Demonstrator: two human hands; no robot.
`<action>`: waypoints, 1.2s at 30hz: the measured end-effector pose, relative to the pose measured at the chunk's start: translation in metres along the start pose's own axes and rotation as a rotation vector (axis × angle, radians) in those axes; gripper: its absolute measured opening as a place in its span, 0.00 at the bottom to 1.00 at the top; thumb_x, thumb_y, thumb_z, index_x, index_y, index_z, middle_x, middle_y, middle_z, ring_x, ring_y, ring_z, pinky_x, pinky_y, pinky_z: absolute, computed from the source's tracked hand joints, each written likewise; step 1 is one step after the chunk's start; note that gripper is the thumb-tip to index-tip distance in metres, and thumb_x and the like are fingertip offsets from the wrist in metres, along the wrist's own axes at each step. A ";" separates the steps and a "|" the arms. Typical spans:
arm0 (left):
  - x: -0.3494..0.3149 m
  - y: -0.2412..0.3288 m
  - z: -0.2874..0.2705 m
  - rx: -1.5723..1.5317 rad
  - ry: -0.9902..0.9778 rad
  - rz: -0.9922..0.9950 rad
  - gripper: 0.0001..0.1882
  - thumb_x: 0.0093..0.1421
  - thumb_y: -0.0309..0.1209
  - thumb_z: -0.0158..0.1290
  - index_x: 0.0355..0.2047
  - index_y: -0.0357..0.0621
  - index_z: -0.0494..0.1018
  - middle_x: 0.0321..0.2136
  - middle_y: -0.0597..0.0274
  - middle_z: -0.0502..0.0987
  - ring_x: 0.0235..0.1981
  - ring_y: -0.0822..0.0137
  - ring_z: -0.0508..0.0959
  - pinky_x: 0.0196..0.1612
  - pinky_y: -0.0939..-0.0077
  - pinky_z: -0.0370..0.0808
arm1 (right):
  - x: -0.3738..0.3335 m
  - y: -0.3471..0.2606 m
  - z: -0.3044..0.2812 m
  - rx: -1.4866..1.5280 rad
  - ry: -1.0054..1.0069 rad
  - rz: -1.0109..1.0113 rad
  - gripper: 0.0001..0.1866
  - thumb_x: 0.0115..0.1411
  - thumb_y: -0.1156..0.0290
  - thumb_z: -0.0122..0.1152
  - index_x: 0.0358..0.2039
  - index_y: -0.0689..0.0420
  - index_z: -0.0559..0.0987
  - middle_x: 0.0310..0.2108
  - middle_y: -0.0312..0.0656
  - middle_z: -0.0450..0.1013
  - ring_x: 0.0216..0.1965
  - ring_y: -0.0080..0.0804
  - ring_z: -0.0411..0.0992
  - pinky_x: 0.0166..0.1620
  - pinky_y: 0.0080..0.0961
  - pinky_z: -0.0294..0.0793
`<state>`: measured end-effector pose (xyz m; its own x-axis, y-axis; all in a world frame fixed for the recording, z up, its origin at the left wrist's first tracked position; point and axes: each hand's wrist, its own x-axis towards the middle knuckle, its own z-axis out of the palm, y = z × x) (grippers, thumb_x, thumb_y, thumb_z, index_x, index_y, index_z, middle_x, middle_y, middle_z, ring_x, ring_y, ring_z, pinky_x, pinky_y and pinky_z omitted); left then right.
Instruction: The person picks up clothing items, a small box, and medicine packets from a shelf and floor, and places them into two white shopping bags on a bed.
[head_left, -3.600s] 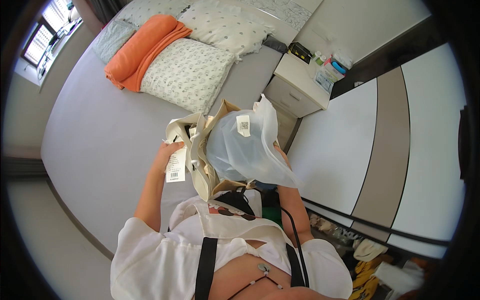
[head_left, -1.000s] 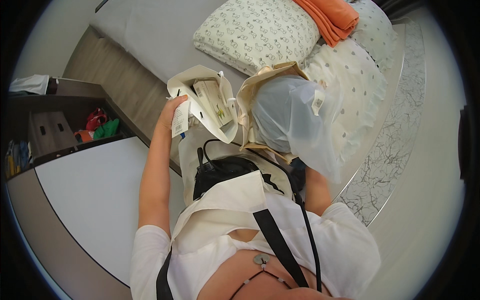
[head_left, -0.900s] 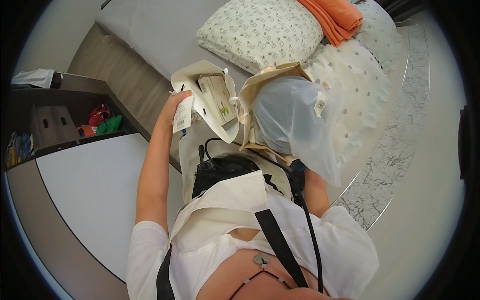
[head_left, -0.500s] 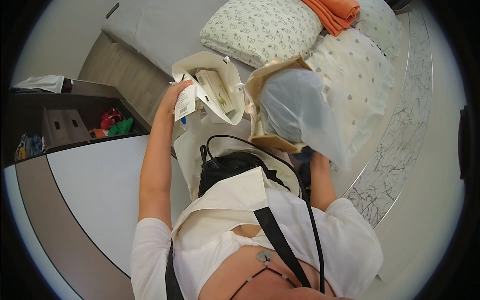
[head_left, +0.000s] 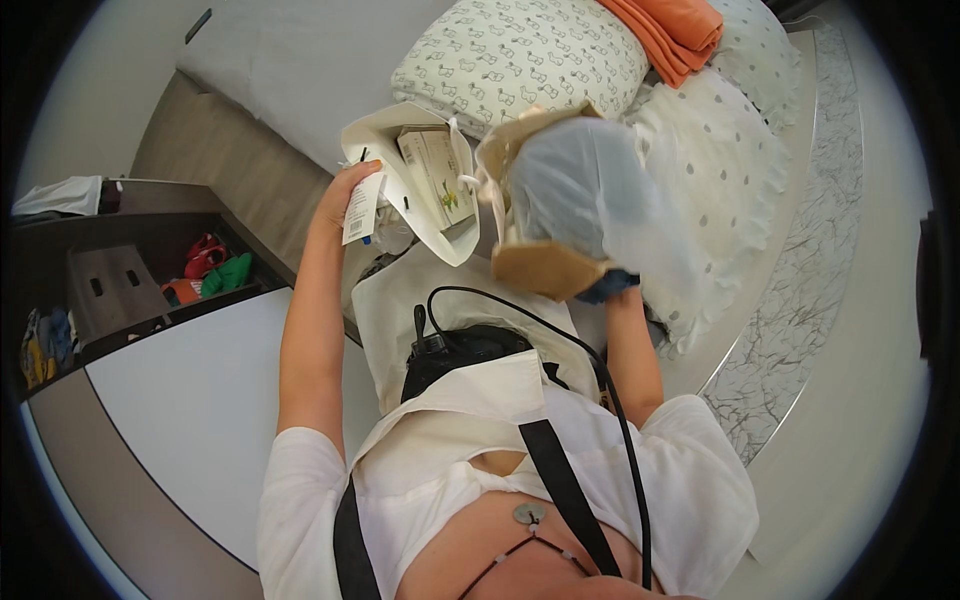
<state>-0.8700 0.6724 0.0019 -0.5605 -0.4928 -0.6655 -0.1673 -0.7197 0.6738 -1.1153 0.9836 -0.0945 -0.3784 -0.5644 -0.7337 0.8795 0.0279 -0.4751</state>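
Observation:
At its left rim, my left hand pinches a white paper bag. A white tag hangs beside those fingers. Pale printed boxes stand inside the bag. To its right is an open brown paper bag; a grey-blue bundle in clear plastic fills its mouth. Below that bag's lower right corner is my right hand, against a dark blue cloth-like thing. Its fingers are hidden, so whether it grips the cloth or the bag cannot be told.
A patterned pillow, a dotted pillow and folded orange cloth lie on the grey bed. An open dark cabinet at left holds clothes. A black cable loops before me.
My right hand and the dark blue thing have moved up and slightly left. The brown bag and its wrapped bundle have shifted slightly left. My left hand keeps hold of the white bag.

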 end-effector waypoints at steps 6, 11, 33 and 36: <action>0.054 -0.031 -0.011 0.202 0.011 -0.143 0.19 0.48 0.36 0.55 0.36 0.36 0.70 0.24 0.58 0.76 0.19 0.70 0.76 0.19 0.79 0.73 | -0.051 0.003 -0.041 -0.035 0.164 0.033 0.20 0.57 0.62 0.47 0.46 0.60 0.68 0.40 0.42 0.69 0.38 0.27 0.69 0.42 0.23 0.69; 0.044 -0.024 -0.006 0.178 0.024 -0.150 0.19 0.49 0.37 0.55 0.36 0.37 0.70 0.24 0.59 0.76 0.18 0.71 0.76 0.19 0.80 0.73 | -0.063 0.002 -0.040 -0.055 0.214 0.062 0.20 0.57 0.61 0.47 0.46 0.60 0.68 0.40 0.42 0.69 0.38 0.27 0.68 0.41 0.23 0.69; -0.052 -0.005 -0.013 -0.095 0.122 0.260 0.12 0.55 0.39 0.51 0.25 0.42 0.70 0.22 0.63 0.73 0.21 0.72 0.74 0.25 0.79 0.72 | -0.112 -0.109 -0.037 0.074 -0.121 -0.266 0.16 0.59 0.58 0.46 0.41 0.55 0.70 0.36 0.43 0.71 0.35 0.34 0.72 0.41 0.31 0.73; -0.060 -0.009 -0.011 -0.203 0.094 0.309 0.13 0.55 0.40 0.51 0.26 0.43 0.70 0.21 0.64 0.72 0.22 0.71 0.73 0.26 0.79 0.71 | -0.109 -0.121 -0.015 0.161 -0.272 -0.315 0.20 0.60 0.56 0.41 0.48 0.54 0.65 0.40 0.48 0.69 0.39 0.41 0.70 0.44 0.36 0.71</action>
<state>-0.8258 0.7035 0.0323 -0.4811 -0.7375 -0.4740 0.1675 -0.6080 0.7760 -1.1844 1.0538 0.0356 -0.5642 -0.7221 -0.4003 0.7753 -0.2967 -0.5576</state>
